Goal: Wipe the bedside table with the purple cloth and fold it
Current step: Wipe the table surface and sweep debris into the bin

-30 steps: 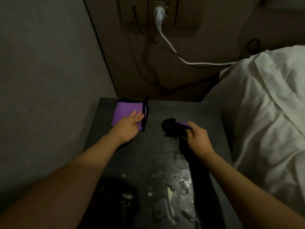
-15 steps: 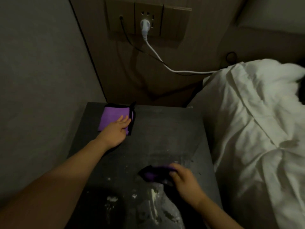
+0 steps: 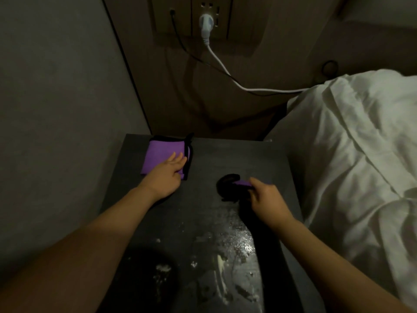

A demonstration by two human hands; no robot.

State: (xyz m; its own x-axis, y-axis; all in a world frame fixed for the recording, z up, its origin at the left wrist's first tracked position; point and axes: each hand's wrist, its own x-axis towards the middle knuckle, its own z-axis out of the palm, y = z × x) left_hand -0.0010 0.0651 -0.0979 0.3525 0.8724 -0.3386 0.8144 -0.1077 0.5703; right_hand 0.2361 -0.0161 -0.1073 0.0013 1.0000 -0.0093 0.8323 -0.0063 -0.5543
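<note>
residue: wet smears on bedside table top, near edge, nearest you.
right hand: pinches bunched purple cloth mid-table, just beyond the smears; your nearer hand.
left hand: fingers flat on folded cloth, table's far-left corner.

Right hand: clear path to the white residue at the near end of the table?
Probably yes. The right hand grips the bunched cloth mid-table; nothing stands between it and the residue nearer the person.
</note>
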